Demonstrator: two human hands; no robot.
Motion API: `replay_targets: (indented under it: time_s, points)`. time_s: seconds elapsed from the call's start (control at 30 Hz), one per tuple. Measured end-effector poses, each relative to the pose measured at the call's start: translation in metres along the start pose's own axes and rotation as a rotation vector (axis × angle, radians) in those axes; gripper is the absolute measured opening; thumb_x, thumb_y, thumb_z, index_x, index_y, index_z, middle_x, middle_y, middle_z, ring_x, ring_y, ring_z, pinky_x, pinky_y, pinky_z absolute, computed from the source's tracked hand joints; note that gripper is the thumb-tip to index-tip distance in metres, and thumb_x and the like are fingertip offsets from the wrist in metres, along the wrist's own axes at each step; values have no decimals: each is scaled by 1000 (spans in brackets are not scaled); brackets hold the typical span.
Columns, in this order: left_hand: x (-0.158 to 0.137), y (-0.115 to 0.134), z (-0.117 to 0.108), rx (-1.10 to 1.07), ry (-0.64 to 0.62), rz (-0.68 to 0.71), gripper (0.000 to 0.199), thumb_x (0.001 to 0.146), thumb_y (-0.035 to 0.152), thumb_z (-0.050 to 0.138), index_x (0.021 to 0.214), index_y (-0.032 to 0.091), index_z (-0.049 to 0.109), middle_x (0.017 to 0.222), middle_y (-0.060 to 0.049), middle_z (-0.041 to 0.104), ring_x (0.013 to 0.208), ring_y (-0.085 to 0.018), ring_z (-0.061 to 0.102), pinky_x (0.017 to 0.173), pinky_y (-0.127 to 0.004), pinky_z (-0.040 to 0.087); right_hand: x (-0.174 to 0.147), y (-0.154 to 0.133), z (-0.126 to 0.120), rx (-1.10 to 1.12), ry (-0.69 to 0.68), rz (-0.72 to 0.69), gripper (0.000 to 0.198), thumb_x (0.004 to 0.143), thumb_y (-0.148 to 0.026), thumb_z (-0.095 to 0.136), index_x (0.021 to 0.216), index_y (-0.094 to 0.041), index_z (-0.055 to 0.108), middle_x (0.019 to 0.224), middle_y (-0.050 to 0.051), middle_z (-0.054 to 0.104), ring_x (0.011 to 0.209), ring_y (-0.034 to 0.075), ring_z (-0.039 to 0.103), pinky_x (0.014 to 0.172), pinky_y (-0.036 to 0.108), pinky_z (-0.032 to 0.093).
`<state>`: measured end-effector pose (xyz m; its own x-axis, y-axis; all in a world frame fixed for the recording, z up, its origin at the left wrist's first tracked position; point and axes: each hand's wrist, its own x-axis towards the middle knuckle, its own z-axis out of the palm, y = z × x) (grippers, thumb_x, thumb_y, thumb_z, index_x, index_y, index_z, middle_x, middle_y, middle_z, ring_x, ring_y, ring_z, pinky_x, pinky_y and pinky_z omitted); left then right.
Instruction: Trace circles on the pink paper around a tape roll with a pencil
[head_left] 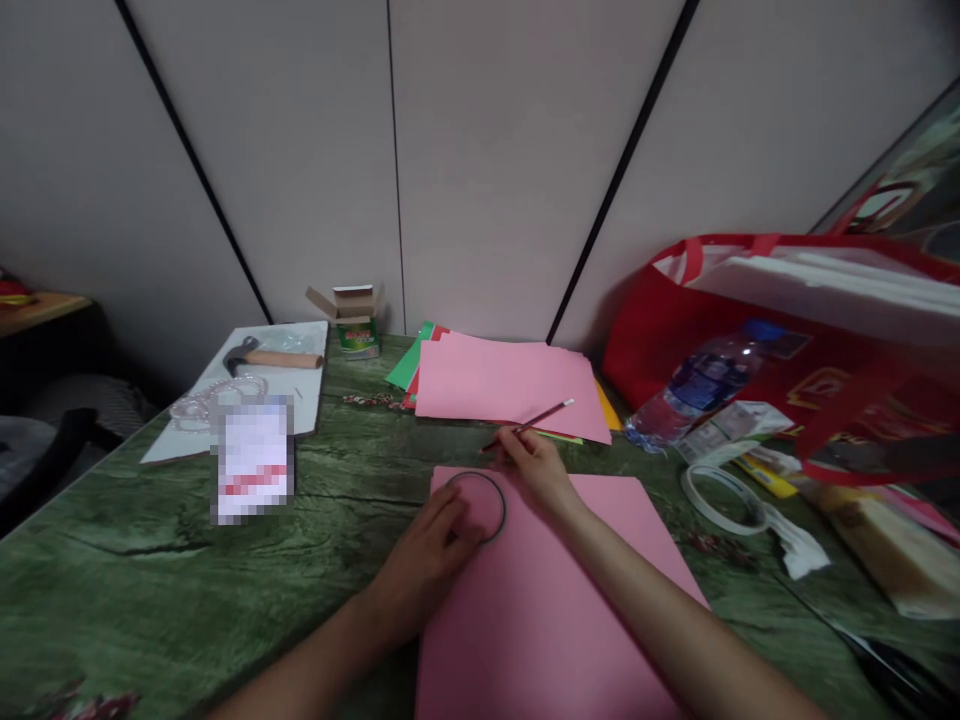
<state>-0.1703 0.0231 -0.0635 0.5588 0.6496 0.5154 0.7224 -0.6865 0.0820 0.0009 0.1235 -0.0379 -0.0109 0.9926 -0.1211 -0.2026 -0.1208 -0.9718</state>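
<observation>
On the pink paper (570, 580) in front of me lies a thin dark-rimmed ring (504, 506), near the sheet's upper left corner. My left hand (427, 550) presses it down, with fingers curled over its left and lower rim. Pink shows through the middle of the ring. In my right hand (534, 465) is a pencil (546, 413), pinched between thumb and fingers just right of the ring. Its white end points up and right, and the tip is down to the left, beyond the paper's top edge and apart from the ring.
A stack of coloured sheets (502, 380) lies behind the pink paper. Leftward are a blurred-out device (253, 455), a hammer (285, 359) on a white board (187, 435) and a small open box (358, 335). Rightward are a bottle (694, 385), red bag (645, 320), tape roll (724, 500) and scissors (885, 660).
</observation>
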Motion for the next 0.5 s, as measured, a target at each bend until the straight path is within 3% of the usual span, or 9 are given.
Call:
replay_targets:
  time_s: [0.2,0.5]
  points:
    - [5,3,-8,-5,-31,-2,23,92,15,40,103,18,60,117,-13,57,125,-25,42,94,-40,49,12,1,24,-286,-356,-189,29,74,-48,62,77,-20,56,63,-2,59,55,14,60,55,28,52]
    - [7,5,-13,-20,-129,10,27,88,10,47,112,14,58,122,-16,56,125,-25,46,96,-37,48,12,19,31,-326,-459,-261,24,84,-37,53,102,-22,56,74,0,62,65,16,64,64,30,54]
